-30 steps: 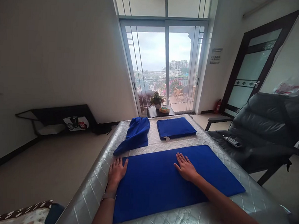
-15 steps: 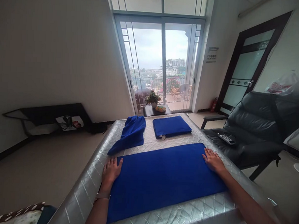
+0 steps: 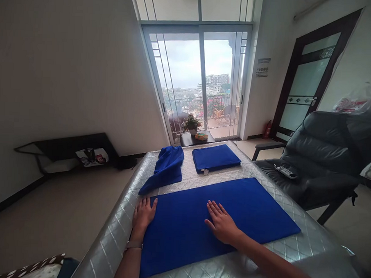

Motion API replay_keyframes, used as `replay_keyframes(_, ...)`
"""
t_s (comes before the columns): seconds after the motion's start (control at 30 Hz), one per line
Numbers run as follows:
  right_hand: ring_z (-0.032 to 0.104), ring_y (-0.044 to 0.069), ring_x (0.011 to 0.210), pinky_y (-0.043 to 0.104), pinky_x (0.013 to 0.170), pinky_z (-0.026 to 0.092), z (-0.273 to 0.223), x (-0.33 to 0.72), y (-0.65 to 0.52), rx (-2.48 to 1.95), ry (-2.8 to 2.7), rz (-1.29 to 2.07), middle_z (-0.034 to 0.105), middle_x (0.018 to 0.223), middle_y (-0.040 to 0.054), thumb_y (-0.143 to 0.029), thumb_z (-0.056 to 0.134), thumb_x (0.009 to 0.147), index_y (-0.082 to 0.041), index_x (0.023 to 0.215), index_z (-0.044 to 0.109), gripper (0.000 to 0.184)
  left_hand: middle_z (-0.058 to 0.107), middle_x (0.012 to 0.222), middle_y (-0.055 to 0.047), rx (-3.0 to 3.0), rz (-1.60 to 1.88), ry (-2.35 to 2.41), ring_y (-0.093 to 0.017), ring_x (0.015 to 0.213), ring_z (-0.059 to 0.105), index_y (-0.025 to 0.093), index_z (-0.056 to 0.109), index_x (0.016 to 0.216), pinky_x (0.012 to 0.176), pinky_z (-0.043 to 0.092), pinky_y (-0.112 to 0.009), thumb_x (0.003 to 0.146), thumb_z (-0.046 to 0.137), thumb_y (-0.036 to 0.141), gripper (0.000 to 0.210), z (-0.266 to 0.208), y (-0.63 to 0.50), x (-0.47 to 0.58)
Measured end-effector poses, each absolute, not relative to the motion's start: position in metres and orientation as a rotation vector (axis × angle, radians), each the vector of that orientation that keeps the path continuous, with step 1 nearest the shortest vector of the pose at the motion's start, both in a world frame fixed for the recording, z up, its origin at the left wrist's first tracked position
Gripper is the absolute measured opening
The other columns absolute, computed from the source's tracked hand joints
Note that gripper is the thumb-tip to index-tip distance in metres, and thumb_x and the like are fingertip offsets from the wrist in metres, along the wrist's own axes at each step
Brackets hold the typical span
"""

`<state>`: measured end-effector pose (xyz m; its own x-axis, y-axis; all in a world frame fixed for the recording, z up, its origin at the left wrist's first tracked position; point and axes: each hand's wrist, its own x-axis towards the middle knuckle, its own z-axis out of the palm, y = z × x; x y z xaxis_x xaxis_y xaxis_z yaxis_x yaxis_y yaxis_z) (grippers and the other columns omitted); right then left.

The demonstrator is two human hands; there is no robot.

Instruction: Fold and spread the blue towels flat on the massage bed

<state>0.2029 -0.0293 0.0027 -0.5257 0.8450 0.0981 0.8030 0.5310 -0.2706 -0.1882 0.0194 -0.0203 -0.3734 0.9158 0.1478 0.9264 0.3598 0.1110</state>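
Note:
A flat blue cloth [image 3: 182, 221] lies spread across the quilted silver table cover [image 3: 185, 274] in front of me. My left hand [image 3: 143, 214] rests flat on its left edge near the far corner, fingers stretched out. Over the middle of the same cloth lies my right hand [image 3: 220, 223], open with the palm down. Beyond it, a neatly folded blue cloth [image 3: 216, 157] with a small white tag sits at the far end. To its left is a crumpled blue cloth [image 3: 167, 169], close to my left fingertips.
A black armchair [image 3: 320, 157] with a remote-like device [image 3: 285, 171] on its seat stands to the right. Past the table's far end, a small chair holds a potted plant [image 3: 191, 123]. At left, a low black rack [image 3: 71, 150] is against the wall.
My right hand has moved left from the cloth's right edge to its middle. My left hand stays at the left edge. The view has shifted slightly.

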Motion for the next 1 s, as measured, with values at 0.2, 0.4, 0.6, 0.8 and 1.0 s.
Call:
replay_keyframes(0.2, 0.017, 0.022, 0.153, 0.044, 0.126, 0.015, -0.005, 0.233, -0.035, -1.521, -2.527, 0.300, 0.021, 0.166, 0.0079, -0.058, 0.015, 0.103, -0.016, 0.159, 0.024, 0.071, 0.036, 0.160, -0.019, -1.734, -0.290, -2.539, -0.033, 0.148, 0.034, 0.003, 0.035, 0.154, 0.122, 0.024, -0.051, 0.099, 0.027, 0.054, 0.075, -0.018, 0.019, -0.188)
replay_keyframes(0.4, 0.021, 0.024, 0.152, 0.048, 0.124, 0.017, -0.027, 0.352, -0.027, -1.959, -2.261, 0.121, 0.026, 0.165, 0.0087, -0.058, 0.020, 0.099, -0.017, 0.158, 0.031, 0.073, 0.039, 0.159, -0.021, -1.733, -0.333, -2.509, -0.034, 0.147, 0.034, 0.003, 0.038, 0.152, 0.121, 0.025, -0.052, 0.099, 0.026, 0.052, 0.074, -0.021, 0.018, -0.186)
replay_keyframes(0.6, 0.022, 0.024, 0.152, 0.046, 0.124, 0.019, -0.032, 0.431, -0.025, -2.186, -2.082, -0.016, 0.027, 0.164, 0.0126, -0.049, 0.021, 0.096, -0.006, 0.157, 0.029, 0.075, 0.034, 0.160, -0.025, -1.581, -0.448, -2.320, -0.035, 0.150, 0.027, -0.002, 0.042, 0.148, 0.121, 0.023, -0.050, 0.099, 0.025, 0.045, 0.070, -0.005, 0.008, -0.178)
replay_keyframes(0.8, 0.022, 0.024, 0.152, 0.046, 0.124, 0.019, -0.036, 0.428, -0.025, -2.163, -2.075, -0.030, 0.028, 0.164, 0.0134, -0.048, 0.019, 0.096, -0.003, 0.156, 0.030, 0.076, 0.045, 0.155, -0.022, -1.767, -0.425, -2.280, -0.032, 0.149, 0.032, 0.002, 0.055, 0.139, 0.121, 0.028, -0.047, 0.101, 0.024, 0.041, 0.064, 0.021, -0.005, -0.116)
replay_keyframes(1.0, 0.025, 0.024, 0.151, 0.047, 0.123, 0.020, -0.041, 0.430, -0.024, -2.106, -2.044, -0.016, 0.031, 0.163, 0.0132, -0.050, 0.022, 0.095, -0.008, 0.156, 0.034, 0.075, 0.025, 0.166, -0.006, -2.605, -0.389, -1.802, -0.024, 0.153, 0.022, 0.020, 0.025, 0.159, 0.125, 0.023, -0.048, 0.103, 0.027, 0.057, 0.067, 0.005, -0.061, 0.034)
